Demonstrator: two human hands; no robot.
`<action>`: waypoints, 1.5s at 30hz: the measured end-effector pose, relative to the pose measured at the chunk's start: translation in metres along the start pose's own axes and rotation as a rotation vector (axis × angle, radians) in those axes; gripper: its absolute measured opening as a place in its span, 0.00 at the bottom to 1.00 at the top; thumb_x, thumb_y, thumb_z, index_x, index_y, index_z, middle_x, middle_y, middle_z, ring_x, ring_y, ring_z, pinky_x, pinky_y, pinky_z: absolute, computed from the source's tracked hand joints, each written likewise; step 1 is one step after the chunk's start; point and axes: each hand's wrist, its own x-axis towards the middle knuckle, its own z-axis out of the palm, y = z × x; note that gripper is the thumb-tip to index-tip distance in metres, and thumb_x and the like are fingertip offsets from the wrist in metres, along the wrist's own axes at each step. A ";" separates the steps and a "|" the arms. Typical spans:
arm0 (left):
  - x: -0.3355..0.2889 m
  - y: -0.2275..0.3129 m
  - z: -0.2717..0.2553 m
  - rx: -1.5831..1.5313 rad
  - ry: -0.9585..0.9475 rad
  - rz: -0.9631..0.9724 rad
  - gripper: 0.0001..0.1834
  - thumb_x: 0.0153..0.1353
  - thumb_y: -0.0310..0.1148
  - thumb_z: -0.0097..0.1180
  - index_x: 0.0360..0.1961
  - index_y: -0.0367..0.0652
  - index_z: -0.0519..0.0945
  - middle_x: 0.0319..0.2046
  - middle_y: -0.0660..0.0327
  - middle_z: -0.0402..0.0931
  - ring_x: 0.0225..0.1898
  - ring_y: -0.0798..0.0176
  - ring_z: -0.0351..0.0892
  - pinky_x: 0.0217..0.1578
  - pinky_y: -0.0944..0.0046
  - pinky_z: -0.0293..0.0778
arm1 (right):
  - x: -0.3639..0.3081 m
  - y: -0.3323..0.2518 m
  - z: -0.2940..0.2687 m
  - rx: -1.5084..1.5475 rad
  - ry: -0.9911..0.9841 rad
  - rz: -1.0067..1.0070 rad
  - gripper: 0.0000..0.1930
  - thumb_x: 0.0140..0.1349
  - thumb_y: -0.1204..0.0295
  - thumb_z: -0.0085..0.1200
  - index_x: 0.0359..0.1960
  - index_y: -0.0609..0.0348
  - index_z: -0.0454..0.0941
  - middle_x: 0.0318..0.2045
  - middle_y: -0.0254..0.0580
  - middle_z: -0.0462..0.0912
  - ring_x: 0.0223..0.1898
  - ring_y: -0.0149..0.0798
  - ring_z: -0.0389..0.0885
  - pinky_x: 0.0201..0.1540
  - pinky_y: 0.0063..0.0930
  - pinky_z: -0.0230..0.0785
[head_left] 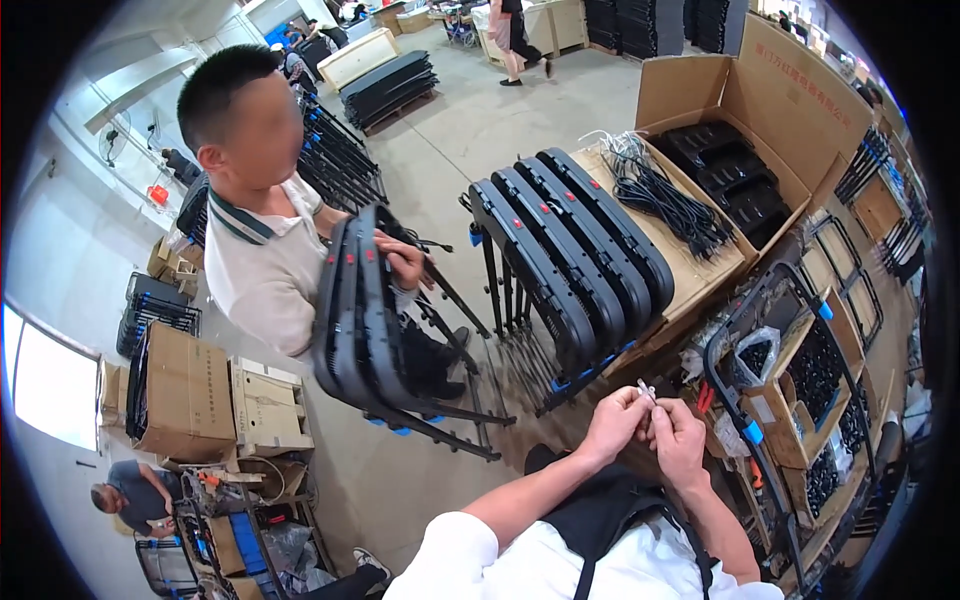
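Observation:
My left hand and my right hand meet in front of my body, fingers pinched together. Between the fingertips is a small whitish piece, too small to name, and both hands seem to grip it. Just beyond my hands stands a row of black frames with rounded panels, red switches and thin legs. To the left, a co-worker in a light shirt holds several similar black frames, one hand resting on top of them.
Past the row, a bundle of black cables lies on cardboard beside an open carton of black moulded parts. On my right, wooden bins hold small dark parts behind a black tube frame. Cardboard boxes are stacked at left.

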 end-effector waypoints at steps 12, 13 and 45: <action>0.015 -0.012 -0.001 -0.142 -0.251 -0.139 0.16 0.80 0.37 0.54 0.59 0.39 0.83 0.32 0.70 0.77 0.32 0.75 0.74 0.37 0.73 0.72 | -0.011 0.019 -0.009 -0.007 0.147 0.214 0.11 0.77 0.71 0.53 0.47 0.66 0.84 0.25 0.35 0.83 0.22 0.23 0.76 0.26 0.21 0.70; 0.016 -0.016 0.001 -0.158 -0.262 -0.157 0.16 0.80 0.36 0.54 0.60 0.39 0.83 0.32 0.70 0.77 0.32 0.75 0.74 0.36 0.73 0.72 | -0.014 0.017 -0.010 -0.008 0.171 0.219 0.11 0.77 0.71 0.53 0.47 0.66 0.84 0.25 0.35 0.84 0.22 0.23 0.76 0.26 0.21 0.71; 0.135 -0.149 0.102 0.570 -0.095 -0.295 0.15 0.80 0.36 0.51 0.53 0.35 0.83 0.31 0.64 0.82 0.35 0.70 0.79 0.41 0.67 0.76 | -0.025 0.252 -0.118 0.809 -0.061 0.704 0.13 0.80 0.64 0.53 0.37 0.59 0.78 0.32 0.35 0.81 0.33 0.32 0.82 0.41 0.29 0.76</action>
